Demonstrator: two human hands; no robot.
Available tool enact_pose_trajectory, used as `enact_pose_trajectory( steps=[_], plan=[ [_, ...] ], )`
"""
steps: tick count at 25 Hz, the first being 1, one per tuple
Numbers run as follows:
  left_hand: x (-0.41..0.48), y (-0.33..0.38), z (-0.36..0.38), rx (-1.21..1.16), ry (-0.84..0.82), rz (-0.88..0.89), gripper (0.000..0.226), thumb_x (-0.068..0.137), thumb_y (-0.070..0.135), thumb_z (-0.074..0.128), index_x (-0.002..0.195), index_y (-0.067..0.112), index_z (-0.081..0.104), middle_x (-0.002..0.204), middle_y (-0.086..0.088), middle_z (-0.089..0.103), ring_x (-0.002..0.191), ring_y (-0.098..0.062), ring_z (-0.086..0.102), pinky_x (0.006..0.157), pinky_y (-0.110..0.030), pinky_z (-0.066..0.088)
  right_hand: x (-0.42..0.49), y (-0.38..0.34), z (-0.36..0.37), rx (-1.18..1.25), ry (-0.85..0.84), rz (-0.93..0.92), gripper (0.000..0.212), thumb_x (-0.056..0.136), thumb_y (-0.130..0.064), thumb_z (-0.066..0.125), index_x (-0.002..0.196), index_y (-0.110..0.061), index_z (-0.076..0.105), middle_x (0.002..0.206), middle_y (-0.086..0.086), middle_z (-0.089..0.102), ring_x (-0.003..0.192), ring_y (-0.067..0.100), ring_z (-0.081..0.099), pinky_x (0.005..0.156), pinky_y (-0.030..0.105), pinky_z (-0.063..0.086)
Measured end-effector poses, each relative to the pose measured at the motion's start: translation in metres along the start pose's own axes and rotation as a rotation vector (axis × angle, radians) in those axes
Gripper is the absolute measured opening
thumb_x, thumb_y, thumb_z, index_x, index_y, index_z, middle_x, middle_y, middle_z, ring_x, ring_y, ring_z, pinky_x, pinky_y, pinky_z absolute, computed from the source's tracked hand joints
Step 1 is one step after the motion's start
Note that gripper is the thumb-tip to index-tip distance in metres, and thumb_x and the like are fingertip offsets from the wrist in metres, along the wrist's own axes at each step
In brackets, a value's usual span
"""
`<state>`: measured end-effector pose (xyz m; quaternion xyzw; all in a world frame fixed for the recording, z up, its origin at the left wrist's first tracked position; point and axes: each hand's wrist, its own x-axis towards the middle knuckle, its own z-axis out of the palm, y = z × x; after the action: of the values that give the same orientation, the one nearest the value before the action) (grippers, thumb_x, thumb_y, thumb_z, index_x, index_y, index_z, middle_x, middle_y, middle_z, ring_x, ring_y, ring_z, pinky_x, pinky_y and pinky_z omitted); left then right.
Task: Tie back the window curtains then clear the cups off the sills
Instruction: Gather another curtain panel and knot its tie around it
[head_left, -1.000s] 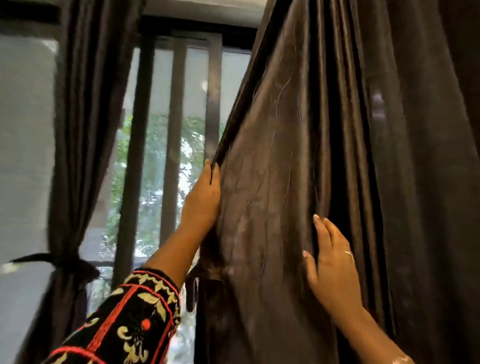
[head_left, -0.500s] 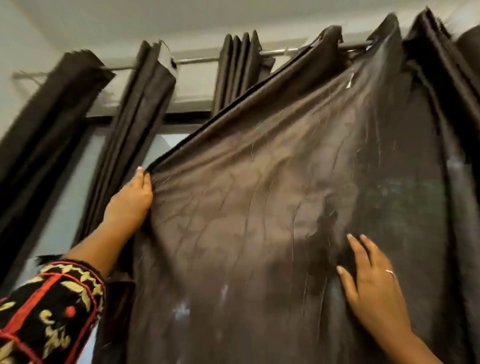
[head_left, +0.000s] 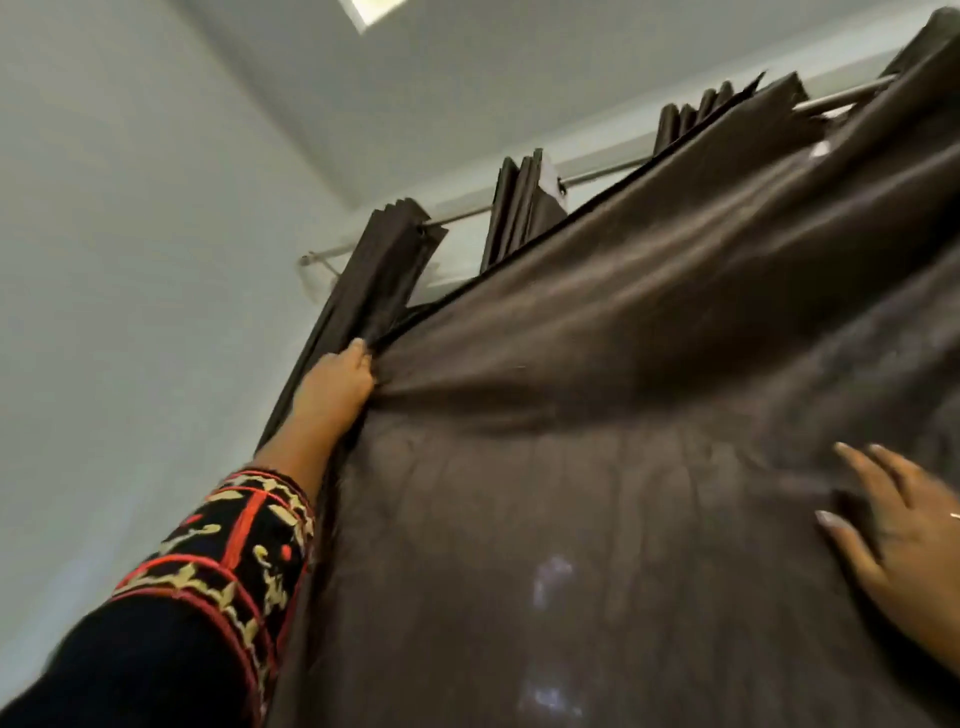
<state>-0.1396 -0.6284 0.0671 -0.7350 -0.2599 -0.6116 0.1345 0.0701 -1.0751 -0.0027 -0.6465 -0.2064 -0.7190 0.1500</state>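
A dark brown curtain (head_left: 597, 441) hangs from a metal rod (head_left: 597, 174) and is stretched out flat across most of the view. My left hand (head_left: 337, 384) grips its left edge, fingers curled round the hem, arm raised high. My right hand (head_left: 904, 540) lies flat on the cloth at the right edge of the view, fingers straight and spread. Bunched folds of another dark curtain (head_left: 363, 291) hang at the left end of the rod, just behind my left hand. The window, the sills and any cups are hidden behind the cloth.
A pale grey wall (head_left: 130, 312) fills the left side and the ceiling (head_left: 467, 78) is above. More gathered curtain pleats (head_left: 519, 208) sit on the rod in the middle.
My view has tilted up towards the ceiling. My left hand has pulled the curtain edge further left and up, covering the window. My right hand has slid right, still flat on the cloth.
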Motion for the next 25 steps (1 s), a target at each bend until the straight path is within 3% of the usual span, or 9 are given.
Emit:
enact_pose_trajectory(
  steps=[4, 7, 10, 14, 17, 21, 25],
  plan=[
    [0.000, -0.030, 0.000, 0.166, -0.022, -0.037, 0.046, 0.099, 0.015, 0.032, 0.143, 0.005, 0.024, 0.152, -0.015, 0.020, 0.127, -0.034, 0.040, 0.105, -0.037, 0.032, 0.003, -0.019, -0.006, -0.004, 0.003, 0.009, 0.055, 0.084, -0.039, 0.053, 0.125, -0.003, 0.054, 0.119, 0.025, 0.056, 0.106, 0.043, 0.056, 0.086, 0.053, 0.048],
    [-0.027, 0.001, 0.015, 0.081, -0.008, 0.086, 0.054, 0.094, 0.006, 0.037, 0.145, 0.004, 0.019, 0.153, -0.019, 0.015, 0.137, -0.032, 0.029, 0.111, -0.038, 0.029, 0.000, 0.003, -0.011, -0.027, -0.017, 0.032, 0.058, 0.074, -0.021, 0.075, 0.125, -0.002, 0.055, 0.117, 0.024, 0.058, 0.105, 0.042, 0.058, 0.082, 0.051, 0.051],
    [-0.055, 0.047, 0.016, -0.186, -0.011, 0.100, 0.055, 0.086, 0.001, 0.050, 0.139, 0.005, 0.038, 0.150, -0.020, 0.023, 0.133, -0.036, 0.035, 0.101, -0.045, 0.041, 0.000, 0.029, -0.023, -0.020, 0.008, 0.046, 0.056, 0.072, -0.016, 0.076, 0.122, 0.000, 0.056, 0.115, 0.025, 0.058, 0.104, 0.043, 0.058, 0.082, 0.051, 0.051],
    [-0.077, 0.143, -0.026, -0.419, 0.082, 0.214, 0.037, 0.090, 0.013, 0.054, 0.127, 0.008, 0.056, 0.143, -0.018, 0.040, 0.110, -0.039, 0.058, 0.077, -0.043, 0.051, -0.002, 0.079, -0.050, -0.006, 0.005, 0.051, 0.052, 0.077, -0.018, 0.072, 0.124, -0.002, 0.055, 0.121, 0.023, 0.056, 0.110, 0.041, 0.054, 0.089, 0.050, 0.048],
    [-0.084, 0.205, -0.062, -0.502, 0.170, 0.267, 0.037, 0.092, 0.021, 0.053, 0.127, 0.010, 0.055, 0.143, -0.014, 0.041, 0.112, -0.035, 0.058, 0.082, -0.042, 0.049, -0.005, 0.116, -0.068, -0.015, -0.019, 0.067, 0.051, 0.078, -0.018, 0.071, 0.124, -0.003, 0.055, 0.123, 0.021, 0.054, 0.112, 0.040, 0.053, 0.090, 0.049, 0.047],
    [-0.098, 0.295, -0.103, -0.611, 0.184, 0.326, 0.056, 0.086, 0.042, 0.038, 0.129, 0.009, 0.051, 0.144, -0.012, 0.040, 0.122, -0.033, 0.050, 0.091, -0.044, 0.045, -0.013, 0.183, -0.098, -0.089, 0.015, 0.012, 0.051, 0.066, -0.012, 0.080, 0.112, 0.000, 0.062, 0.109, 0.023, 0.061, 0.096, 0.042, 0.061, 0.078, 0.049, 0.052],
    [-0.123, 0.390, -0.123, -0.603, 0.163, 0.429, 0.047, 0.092, 0.037, 0.048, 0.129, 0.008, 0.052, 0.144, -0.011, 0.041, 0.119, -0.031, 0.054, 0.088, -0.041, 0.048, -0.022, 0.250, -0.137, -0.113, 0.013, 0.028, 0.042, 0.073, -0.015, 0.073, 0.112, -0.001, 0.062, 0.107, 0.020, 0.061, 0.095, 0.040, 0.061, 0.079, 0.047, 0.051]
  ],
)
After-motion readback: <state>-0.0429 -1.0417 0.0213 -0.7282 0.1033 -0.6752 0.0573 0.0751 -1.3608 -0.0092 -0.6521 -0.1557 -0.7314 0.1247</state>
